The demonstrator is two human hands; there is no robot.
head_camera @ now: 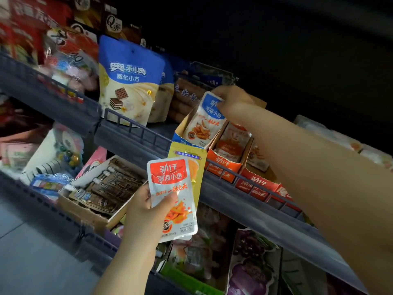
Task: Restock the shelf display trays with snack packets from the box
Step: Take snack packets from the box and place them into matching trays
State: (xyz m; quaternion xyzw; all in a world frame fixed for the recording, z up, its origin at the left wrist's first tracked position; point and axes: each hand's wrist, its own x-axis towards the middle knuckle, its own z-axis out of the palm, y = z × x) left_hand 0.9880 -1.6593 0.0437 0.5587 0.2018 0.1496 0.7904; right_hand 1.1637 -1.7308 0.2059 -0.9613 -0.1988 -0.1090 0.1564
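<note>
Nearest the camera, the left hand [146, 211] grips a red-topped snack packet [172, 199], thumb pressed across its front and fingers curled behind. A yellow packet [191, 162] is tucked behind it in the same grip, its top edge showing above and to the right. Both packets hang in front of the shelf rail [244, 201], apart from any tray.

Further up, the right arm reaches across to the shelf. The right hand [231, 103] pinches the top corner of a blue-topped packet [204, 120], fingers closed on it. This packet stands upright inside the blue cardboard tray [180, 135], the leftmost of the row. Just beside it on the right sits an orange tray [223, 167] with packets in it, then a red tray [259, 184].

Left of the trays stands a large blue and cream wafer bag [129, 79]. On the shelf below lies an open box of brown sachets [104, 188].
</note>
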